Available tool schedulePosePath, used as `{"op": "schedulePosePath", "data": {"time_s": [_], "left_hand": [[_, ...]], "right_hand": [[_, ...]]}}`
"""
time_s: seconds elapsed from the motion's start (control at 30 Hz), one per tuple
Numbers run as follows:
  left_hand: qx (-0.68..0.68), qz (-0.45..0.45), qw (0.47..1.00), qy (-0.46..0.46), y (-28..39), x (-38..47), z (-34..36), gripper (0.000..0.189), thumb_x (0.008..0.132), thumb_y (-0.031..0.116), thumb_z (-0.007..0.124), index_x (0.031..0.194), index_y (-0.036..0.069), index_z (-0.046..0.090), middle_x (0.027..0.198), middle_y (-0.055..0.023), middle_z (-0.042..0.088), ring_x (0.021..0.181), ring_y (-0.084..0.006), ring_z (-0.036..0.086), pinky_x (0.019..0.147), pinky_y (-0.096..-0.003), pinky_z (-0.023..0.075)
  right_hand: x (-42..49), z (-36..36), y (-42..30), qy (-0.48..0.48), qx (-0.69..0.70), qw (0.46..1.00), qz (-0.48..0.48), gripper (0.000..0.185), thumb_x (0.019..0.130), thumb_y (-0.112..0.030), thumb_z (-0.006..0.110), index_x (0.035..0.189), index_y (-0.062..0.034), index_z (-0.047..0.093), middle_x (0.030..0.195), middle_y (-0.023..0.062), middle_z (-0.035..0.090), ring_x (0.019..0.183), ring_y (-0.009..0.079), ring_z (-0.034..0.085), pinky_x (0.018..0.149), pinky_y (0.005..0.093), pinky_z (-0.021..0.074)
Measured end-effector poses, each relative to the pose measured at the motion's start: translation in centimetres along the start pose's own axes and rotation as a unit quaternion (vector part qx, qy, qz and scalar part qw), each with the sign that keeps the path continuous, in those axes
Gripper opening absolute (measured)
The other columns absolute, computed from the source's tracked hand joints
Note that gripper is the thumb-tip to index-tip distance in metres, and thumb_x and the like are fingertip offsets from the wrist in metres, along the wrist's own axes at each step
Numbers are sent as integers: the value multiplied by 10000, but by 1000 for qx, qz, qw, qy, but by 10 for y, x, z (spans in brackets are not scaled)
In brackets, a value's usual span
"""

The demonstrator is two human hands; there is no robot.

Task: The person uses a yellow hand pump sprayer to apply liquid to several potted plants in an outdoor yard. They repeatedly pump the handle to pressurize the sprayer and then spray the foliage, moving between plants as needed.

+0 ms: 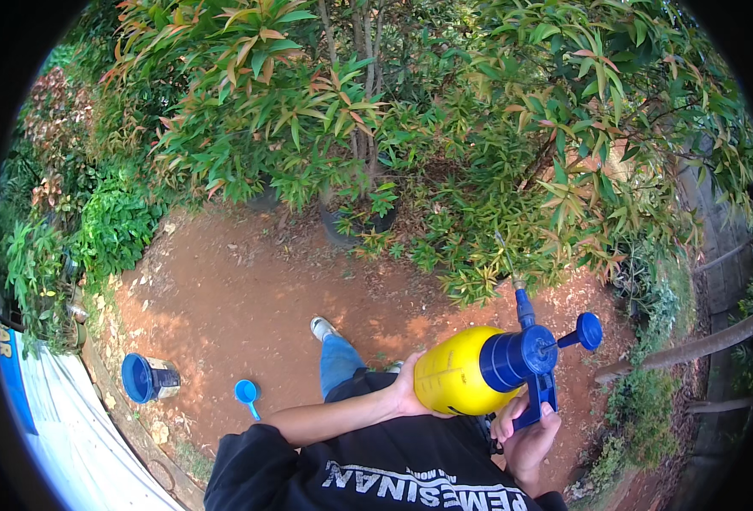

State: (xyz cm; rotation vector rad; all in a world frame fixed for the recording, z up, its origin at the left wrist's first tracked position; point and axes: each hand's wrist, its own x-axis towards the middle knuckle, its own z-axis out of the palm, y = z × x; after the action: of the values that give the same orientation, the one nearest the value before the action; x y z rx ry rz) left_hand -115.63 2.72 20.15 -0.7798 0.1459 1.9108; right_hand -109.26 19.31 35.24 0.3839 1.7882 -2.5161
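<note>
A yellow pump sprayer bottle (448, 373) with a dark blue pump head (538, 350) lies tilted across my body. My left hand (409, 391) supports the bottle's base end, its fingers mostly hidden underneath. At the blue trigger handle (538, 401), my right hand (524, 429) is wrapped around the grip, with the thumb on its outer side. The blue pump plunger (588, 331) sticks out to the right. The sprayer's nozzle (518, 281) points away from me towards the leafy shrub (478, 255); fine spray seems visible near its tip, though I cannot tell surely.
On the reddish soil (255, 306) to my left are a blue bucket (139, 378) and a light blue dipper (246, 391). A black plant pot (341, 227) holds a shrub ahead. White sheeting (76, 409) borders the lower left. Branches (683, 354) reach in from the right.
</note>
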Motion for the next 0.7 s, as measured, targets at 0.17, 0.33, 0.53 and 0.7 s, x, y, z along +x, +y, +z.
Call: {"op": "schedulePosePath", "data": {"time_s": [0.17,0.33,0.53,0.7], "left_hand": [[-17,8,1000,-20,-3,1,-8,653,929,619,231,1383,221,480,1422,-117,482,1283,-397,448,971,-663,322],[-69,14,996,-52,-8,3,-23,649,934,612,231,1396,223,468,1432,-118,474,1295,-401,439,986,-659,318],[-96,59,992,-52,-18,-11,-26,646,940,612,229,1398,223,465,1432,-118,473,1291,-391,444,991,-644,328],[-97,61,993,-32,-12,-19,-22,646,942,613,227,1398,223,466,1435,-117,469,1294,-392,437,996,-642,323]], "right_hand": [[12,7,-5,-24,-12,999,32,496,950,-528,382,849,-51,472,540,74,451,430,169,424,452,310,398],[27,12,-7,-79,-41,993,82,481,958,-511,384,861,-49,473,561,79,462,453,177,445,479,319,410],[34,15,-9,-118,-40,986,115,500,942,-539,400,864,-49,470,558,80,461,454,180,450,477,321,412],[35,21,-9,-123,-40,986,100,503,936,-548,404,858,-55,465,553,77,458,454,177,447,476,319,409]]}}
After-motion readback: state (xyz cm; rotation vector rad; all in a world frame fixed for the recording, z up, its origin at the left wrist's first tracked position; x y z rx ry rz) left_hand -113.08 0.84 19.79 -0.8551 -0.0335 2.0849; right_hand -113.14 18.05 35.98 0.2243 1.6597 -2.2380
